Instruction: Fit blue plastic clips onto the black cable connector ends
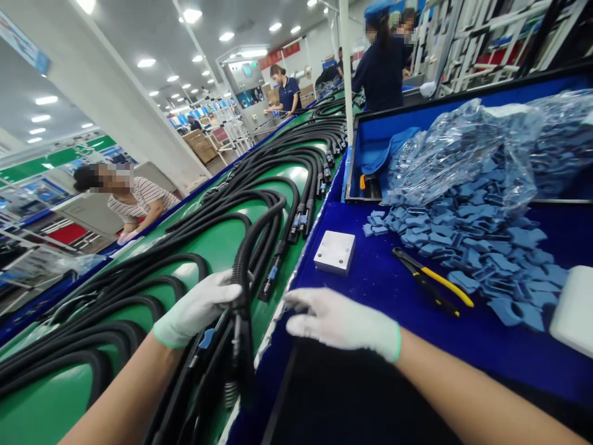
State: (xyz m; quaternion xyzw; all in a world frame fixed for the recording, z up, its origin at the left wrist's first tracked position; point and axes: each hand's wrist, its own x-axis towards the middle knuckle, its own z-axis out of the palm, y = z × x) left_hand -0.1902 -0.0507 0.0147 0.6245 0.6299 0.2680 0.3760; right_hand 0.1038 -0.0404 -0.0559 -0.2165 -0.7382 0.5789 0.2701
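Note:
My left hand (204,304), in a white glove, is closed round a black corrugated hose (243,262) just above the green belt. The hose's end hangs downward past my fingers, blurred, with a spring-like coil (230,394) near its tip. Beside that wrist lies another hose end with a blue clip (206,338). My right hand (336,321), also gloved, hovers at the edge of the blue bench with nothing in it, thumb and fingers apart. A silver metal block (335,252) sits a little beyond it. Pliers with yellow and black handles (433,281) lie to its right.
Many black hoses (273,139) lie looped along the green conveyor (185,327). Loose blue clips (491,247) spill from a plastic bag (467,154) by a black-edged bin (359,157). A white container (577,312) stands at right. Co-workers are beyond.

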